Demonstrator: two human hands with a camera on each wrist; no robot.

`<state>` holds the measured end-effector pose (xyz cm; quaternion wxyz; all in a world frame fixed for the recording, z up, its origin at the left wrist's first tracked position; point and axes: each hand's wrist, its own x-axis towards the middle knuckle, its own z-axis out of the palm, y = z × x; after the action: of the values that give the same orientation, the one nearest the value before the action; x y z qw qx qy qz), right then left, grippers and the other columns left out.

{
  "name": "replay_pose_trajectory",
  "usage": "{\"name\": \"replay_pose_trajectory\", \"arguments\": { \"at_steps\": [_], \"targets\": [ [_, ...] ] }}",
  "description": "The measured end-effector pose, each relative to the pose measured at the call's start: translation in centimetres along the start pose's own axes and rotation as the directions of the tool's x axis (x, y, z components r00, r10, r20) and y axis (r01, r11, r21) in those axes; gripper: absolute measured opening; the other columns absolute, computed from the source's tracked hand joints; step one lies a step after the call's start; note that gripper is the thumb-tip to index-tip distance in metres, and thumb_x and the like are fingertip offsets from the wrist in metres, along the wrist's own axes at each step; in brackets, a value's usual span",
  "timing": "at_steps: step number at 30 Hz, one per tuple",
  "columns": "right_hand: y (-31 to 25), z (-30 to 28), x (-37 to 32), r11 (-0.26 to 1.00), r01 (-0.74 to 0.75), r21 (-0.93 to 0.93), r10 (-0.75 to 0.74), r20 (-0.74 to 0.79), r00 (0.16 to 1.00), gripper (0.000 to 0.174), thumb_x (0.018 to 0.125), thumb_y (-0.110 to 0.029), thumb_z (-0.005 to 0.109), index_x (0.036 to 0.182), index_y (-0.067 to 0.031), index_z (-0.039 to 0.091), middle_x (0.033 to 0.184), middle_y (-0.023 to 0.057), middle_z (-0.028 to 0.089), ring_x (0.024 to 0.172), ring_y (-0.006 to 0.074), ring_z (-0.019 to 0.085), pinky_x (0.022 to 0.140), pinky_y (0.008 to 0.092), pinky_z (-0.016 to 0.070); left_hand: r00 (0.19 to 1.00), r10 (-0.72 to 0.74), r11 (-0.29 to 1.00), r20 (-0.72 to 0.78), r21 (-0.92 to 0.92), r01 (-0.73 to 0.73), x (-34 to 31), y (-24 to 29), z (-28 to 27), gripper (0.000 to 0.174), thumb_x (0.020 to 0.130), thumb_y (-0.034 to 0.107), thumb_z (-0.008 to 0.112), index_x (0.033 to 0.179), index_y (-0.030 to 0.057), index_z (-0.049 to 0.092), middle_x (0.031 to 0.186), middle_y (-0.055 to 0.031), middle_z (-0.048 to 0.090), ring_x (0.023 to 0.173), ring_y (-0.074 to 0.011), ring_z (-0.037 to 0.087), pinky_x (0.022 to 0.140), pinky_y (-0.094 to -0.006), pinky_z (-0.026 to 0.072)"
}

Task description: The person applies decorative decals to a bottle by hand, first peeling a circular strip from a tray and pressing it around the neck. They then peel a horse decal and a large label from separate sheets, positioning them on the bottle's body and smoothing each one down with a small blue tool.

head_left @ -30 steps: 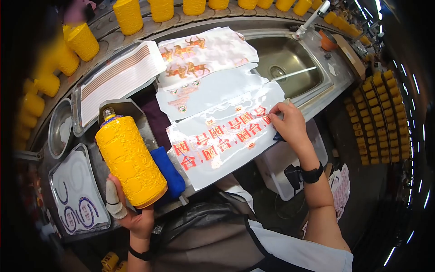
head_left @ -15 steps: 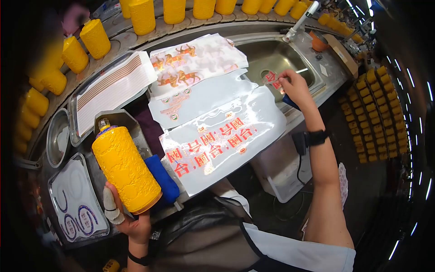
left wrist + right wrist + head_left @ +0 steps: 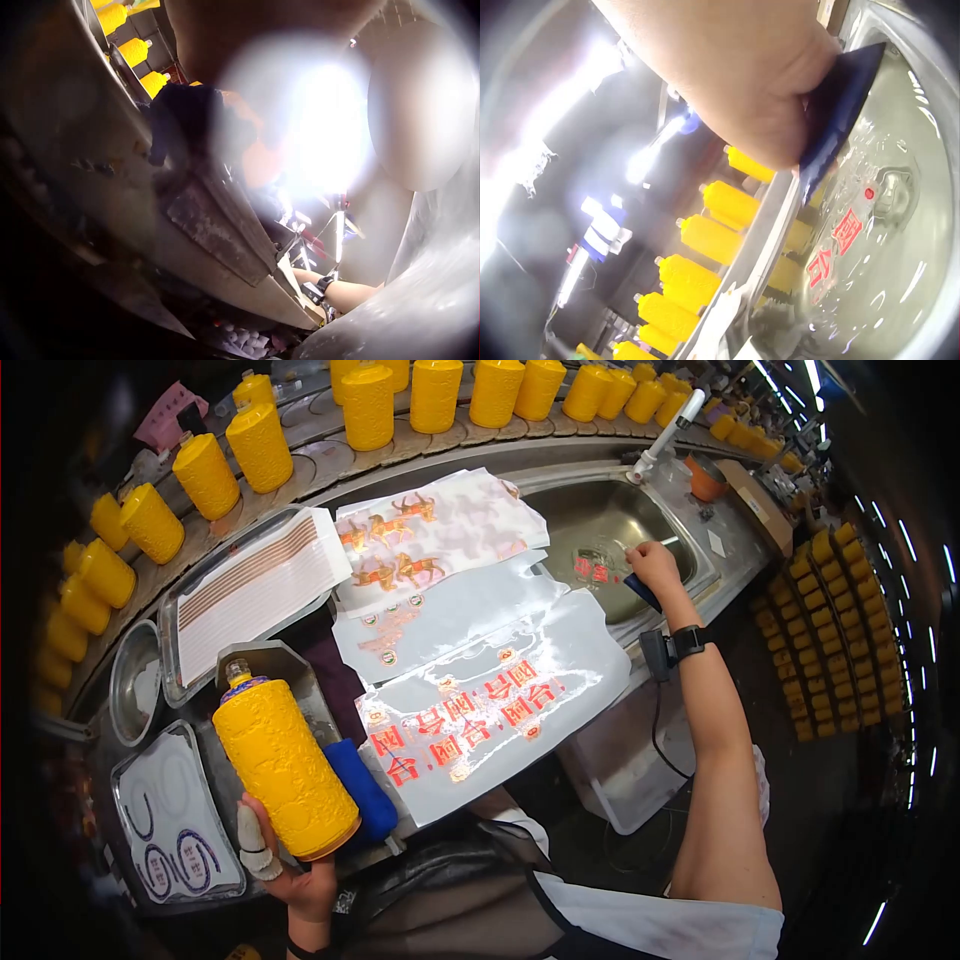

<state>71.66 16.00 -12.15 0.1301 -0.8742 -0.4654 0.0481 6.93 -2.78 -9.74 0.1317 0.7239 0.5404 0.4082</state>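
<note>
My left hand (image 3: 300, 880), with a white cover on one finger, holds a yellow embossed bottle (image 3: 285, 770) around its lower end; the bottle leans to the upper left. Over the sink (image 3: 560, 490), my right hand (image 3: 657, 568) has its fingers curled round a dark blue flat piece (image 3: 841, 112). Below the fingers a clear film with red characters (image 3: 847, 231) lies in the water, close to the drain. Whether the fingertips touch the film cannot be told. A sheet with red characters (image 3: 480, 725) lies on the bench between the hands.
Sheets with horse prints (image 3: 415, 535) and a tray of striped sheets (image 3: 255, 585) lie behind. A blue cloth (image 3: 362, 790) is beside the bottle, with a tray of ring-shaped prints (image 3: 180, 820) at the left. Yellow bottles (image 3: 368, 405) line the far side; a faucet (image 3: 665, 435) stands at the sink.
My right hand has moved from the red-character sheet to the sink, carrying a small printed piece that now lies in the water. The left hand still holds the bottle.
</note>
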Motion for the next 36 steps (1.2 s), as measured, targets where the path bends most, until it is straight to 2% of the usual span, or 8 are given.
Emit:
{"name": "replay_pose_trajectory", "arguments": {
  "at_steps": [3, 7, 10, 12, 16, 19, 26, 36],
  "targets": [
    [1.1, 0.9, -1.2, 0.986, -0.061, -0.153, 0.067, 0.035, 0.997, 0.048, 0.075, -0.044, 0.078, 0.083, 0.0026, 0.07, 0.077, 0.0183, 0.07, 0.076, 0.028, 0.07, 0.069, 0.0377, 0.0524, 0.999, -0.024, 0.997, -0.035, -0.079, 0.022, -0.1, -0.1, 0.4, 0.09, 0.08, 0.013, 0.081, 0.15, -0.0067, 0.028, 0.155, -0.021, 0.034, 0.144, -0.0318, 0.034, 0.118, -0.0418, 0.0267],
    [2.1, 3.1, 0.5, 0.966, -0.183, 0.185, 0.14, 0.221, 0.965, 0.044, 0.069, -0.037, 0.084, 0.082, 0.0025, 0.069, 0.072, 0.0073, 0.065, 0.068, 0.0197, 0.062, 0.063, 0.0363, 0.0498, 0.999, -0.024, 0.994, -0.031, -0.103, 0.021, -0.1, -0.1, 0.5, 0.087, 0.082, 0.016, 0.08, 0.15, -0.0059, 0.03, 0.156, -0.0195, 0.034, 0.145, -0.0309, 0.033, 0.118, -0.0411, 0.0259],
    [2.4, 4.2, 2.4, 0.96, -0.189, 0.207, 0.152, 0.184, 0.971, 0.044, 0.067, -0.035, 0.084, 0.086, 0.002, 0.071, 0.073, 0.01, 0.069, 0.069, 0.0227, 0.066, 0.065, 0.0376, 0.0512, 1.0, -0.003, 0.997, -0.003, -0.071, 0.002, 0.2, 0.2, 0.1, 0.082, 0.086, 0.022, 0.077, 0.15, -0.0044, 0.033, 0.157, -0.0173, 0.034, 0.145, -0.0292, 0.033, 0.118, -0.0399, 0.0249],
    [-0.3, 2.1, 0.6, 0.996, -0.082, -0.047, 0.077, -0.111, 0.991, 0.034, 0.071, -0.034, 0.08, 0.087, -0.0052, 0.075, 0.08, 0.0156, 0.072, 0.077, 0.0279, 0.071, 0.072, 0.04, 0.0534, 1.0, 0.015, 1.0, 0.016, 0.007, -0.015, 0.3, 0.3, -0.3, 0.081, 0.086, 0.021, 0.077, 0.15, -0.0044, 0.035, 0.155, -0.0177, 0.037, 0.144, -0.0298, 0.035, 0.118, -0.0399, 0.0254],
    [-7.6, -3.7, -5.0, 0.978, 0.182, -0.103, -0.199, -0.186, 0.962, 0.023, 0.08, -0.029, 0.07, 0.086, -0.0059, 0.071, 0.087, 0.0185, 0.069, 0.086, 0.0388, 0.066, 0.074, 0.0458, 0.0525, 0.999, 0.054, 0.998, -0.006, -0.022, -0.054, 0.4, 0.0, -0.1, 0.084, 0.077, 0.015, 0.083, 0.145, -0.0076, 0.041, 0.151, -0.0189, 0.044, 0.144, -0.0351, 0.036, 0.117, -0.0431, 0.0284],
    [-11.8, -7.3, -9.4, 0.853, 0.481, -0.201, -0.518, -0.22, 0.827, 0.016, 0.085, -0.021, 0.067, 0.089, -0.0057, 0.068, 0.092, 0.0176, 0.064, 0.085, 0.0385, 0.064, 0.074, 0.0457, 0.0497, 0.995, 0.087, 0.996, 0.051, -0.004, -0.087, 1.0, 0.5, -0.7, 0.082, 0.083, 0.011, 0.078, 0.149, -0.0063, 0.033, 0.153, -0.0199, 0.04, 0.143, -0.0302, 0.037, 0.117, -0.0389, 0.0288],
    [-24.2, -14.7, -21.9, 0.682, 0.731, -0.001, -0.731, 0.018, 0.682, 0.01, 0.081, -0.008, 0.071, 0.087, -0.0023, 0.065, 0.082, 0.0134, 0.058, 0.068, 0.0311, 0.056, 0.063, 0.0391, 0.0444, 0.995, 0.015, 0.999, 0.098, -0.054, -0.009, 2.9, 2.0, -2.1, 0.106, 0.07, 0.022, 0.09, 0.151, -0.0063, 0.027, 0.157, -0.0217, 0.031, 0.145, -0.0333, 0.032, 0.119, -0.0403, 0.0241],
    [-35.2, -16.9, -28.4, 0.152, 0.911, 0.384, -0.983, 0.158, 0.098, 0.016, 0.071, 0.002, 0.075, 0.082, -0.0026, 0.063, 0.082, 0.0107, 0.059, 0.074, 0.0294, 0.061, 0.064, 0.0369, 0.0481, 0.989, 0.038, 0.996, 0.144, -0.091, -0.025, 3.5, 0.5, -1.9, 0.117, 0.069, 0.031, 0.091, 0.152, -0.0079, 0.019, 0.157, -0.0257, 0.024, 0.148, -0.0356, 0.023, 0.119, -0.0409, 0.0217]
  ]
}}
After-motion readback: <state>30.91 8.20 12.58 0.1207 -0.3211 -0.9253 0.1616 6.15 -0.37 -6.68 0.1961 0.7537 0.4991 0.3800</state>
